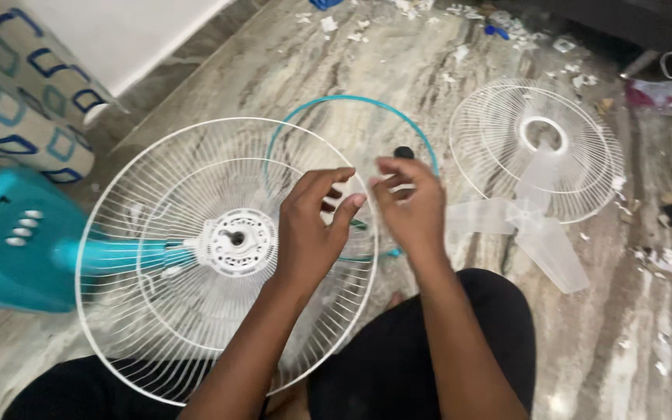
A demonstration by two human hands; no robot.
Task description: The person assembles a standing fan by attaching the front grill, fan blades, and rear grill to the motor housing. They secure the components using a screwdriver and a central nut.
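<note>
i'm holding both forearms up from the bottom of the frame, my left hand (313,225) and right hand (407,204) meeting mid-frame, fingers curled and pinching.

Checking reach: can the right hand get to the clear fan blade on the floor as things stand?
Probably yes. The right hand hovers just left of the clear fan blade, with only bare floor between. The blade lies uncovered, partly over the white grille.

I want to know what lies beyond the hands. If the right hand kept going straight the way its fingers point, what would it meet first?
The right hand points up-left, away from the body. Just past its fingertips sits a small black knob, then the teal ring on the floor. The knob seems first, though depth is unclear.
</note>
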